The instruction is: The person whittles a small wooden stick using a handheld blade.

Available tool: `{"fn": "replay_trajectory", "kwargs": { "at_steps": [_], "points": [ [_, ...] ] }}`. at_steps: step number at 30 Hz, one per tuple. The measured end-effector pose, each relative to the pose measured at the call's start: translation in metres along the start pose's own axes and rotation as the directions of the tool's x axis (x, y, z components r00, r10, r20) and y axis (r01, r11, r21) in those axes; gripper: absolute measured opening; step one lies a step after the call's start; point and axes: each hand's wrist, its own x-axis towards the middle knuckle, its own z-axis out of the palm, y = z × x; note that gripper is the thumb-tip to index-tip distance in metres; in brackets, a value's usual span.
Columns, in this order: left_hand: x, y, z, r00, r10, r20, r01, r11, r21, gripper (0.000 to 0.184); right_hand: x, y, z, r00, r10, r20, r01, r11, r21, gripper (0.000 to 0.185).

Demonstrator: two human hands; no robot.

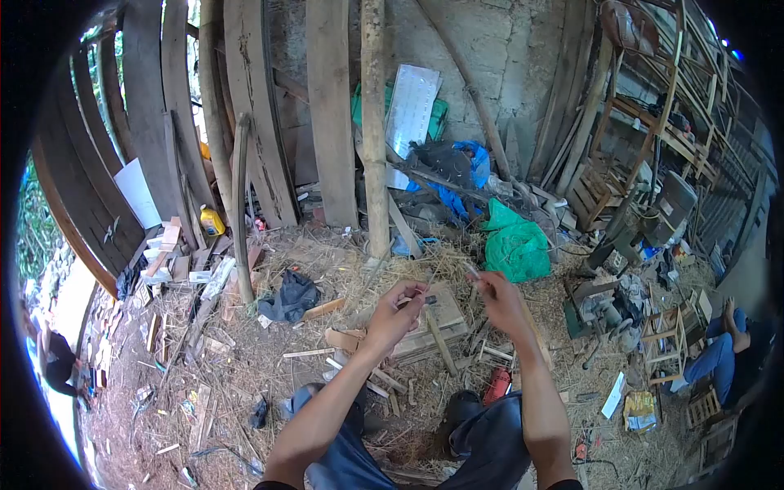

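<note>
My left hand (398,312) is raised in front of me with its fingers pinched together. Whatever lies between them is too small to make out. My right hand (501,300) is held up to the right, apart from the left, and its thumb and fingers pinch a small thin pale piece (471,270). Below and between both hands sits a low wooden block (453,314) on the ground. What looks like a hammer (443,346) with a wooden handle lies against it, its dark head close to my left fingers.
Wood scraps and shavings cover the ground. A green sack (516,245), a black plastic bag (291,296) and a yellow bottle (211,220) lie around. A bamboo post (374,131) stands ahead. Machinery (608,306) is at right. Other people sit at far right (714,351) and far left (57,359).
</note>
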Motion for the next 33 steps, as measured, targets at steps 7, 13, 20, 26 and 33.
{"fn": "replay_trajectory", "kwargs": {
  "at_steps": [7, 13, 20, 26, 33],
  "points": [
    [-0.001, 0.004, 0.008, 0.999, -0.039, 0.017, 0.041, 0.994, -0.103, 0.017, 0.001, -0.081, 0.004, 0.877, 0.247, 0.412, -0.472, 0.601, 0.645, 0.029],
    [-0.011, 0.012, 0.014, 0.993, -0.072, 0.093, 0.082, 0.989, -0.12, 0.011, 0.002, -0.073, 0.013, 0.843, 0.211, 0.494, -0.527, 0.504, 0.684, 0.019],
    [-0.009, 0.009, 0.022, 0.999, -0.053, 0.008, 0.054, 0.999, -0.01, 0.015, 0.004, -0.062, 0.011, 0.838, 0.274, 0.472, -0.545, 0.476, 0.691, 0.015],
    [-0.009, 0.007, 0.028, 1.0, 0.029, 0.005, -0.029, 1.0, 0.004, 0.016, 0.009, -0.049, 0.01, 0.843, 0.353, 0.406, -0.537, 0.503, 0.677, 0.016],
    [0.004, -0.007, 0.022, 0.993, 0.116, 0.008, -0.116, 0.987, 0.108, 0.015, 0.012, -0.039, 0.008, 0.846, 0.358, 0.395, -0.533, 0.54, 0.651, 0.017]
  ]
}}
